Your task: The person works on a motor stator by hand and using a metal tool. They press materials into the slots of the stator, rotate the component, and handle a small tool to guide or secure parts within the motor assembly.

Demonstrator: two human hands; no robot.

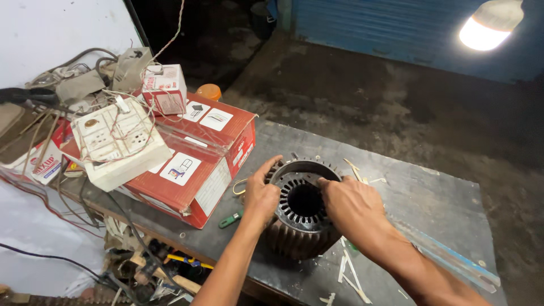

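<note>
Both hands are set on the motor stator (300, 218), a dark finned cylinder standing on end with its slotted bore facing up. Its left rim is gripped by the left hand (259, 195), fingers curled over the top edge and thumb on the outer fins. The right hand (352, 207) is laid across the right rim, its fingertips (322, 182) pressed together at the slot openings; whether anything is pinched between them cannot be told.

The stator is kept on the dark workbench (430, 198), just right of the red carton (212, 156), with white insulation strips (351, 275) scattered in front of it and a green-handled tool (229, 220) just left of its base.

Judged from this, the housing is best held firmly against turning while each slot is worked in turn, with light pressure kept straight down the slot so that edges are not bent.
</note>
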